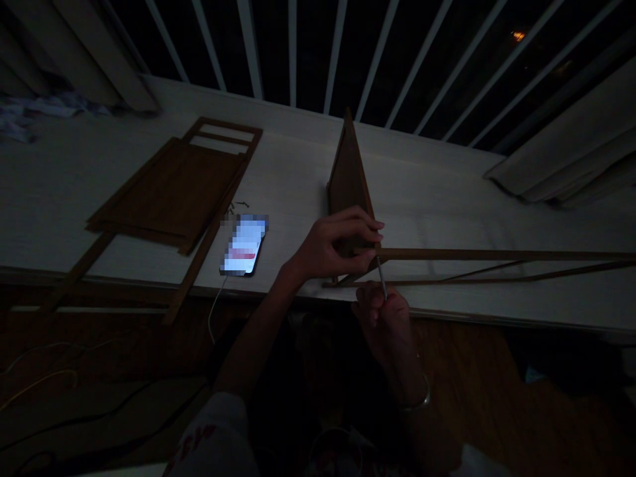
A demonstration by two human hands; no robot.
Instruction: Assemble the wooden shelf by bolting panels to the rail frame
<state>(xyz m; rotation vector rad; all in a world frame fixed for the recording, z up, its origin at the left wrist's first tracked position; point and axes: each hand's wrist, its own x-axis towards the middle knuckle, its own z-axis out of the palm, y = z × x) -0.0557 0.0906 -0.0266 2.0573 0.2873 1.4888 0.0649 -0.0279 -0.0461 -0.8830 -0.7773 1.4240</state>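
Observation:
My left hand (338,244) is closed on the corner of a brown wooden frame, where an upright wooden panel (349,175) meets a long wooden rail (497,255). In my right hand (382,311) is a screwdriver (381,275), its thin metal shaft pointing up and its tip against the rail near my left fingertips. The screwdriver's handle is hidden inside my fist. Whether a screw sits under the tip, I cannot tell. Lower wooden bars run behind the rail to the right.
A second wooden piece with panel and legs (173,185) lies on the white ledge (293,172) at left. Beside it are a lit phone (244,245) on a cable and several small screws (242,204). White railings (293,53) and curtains (581,146) stand behind.

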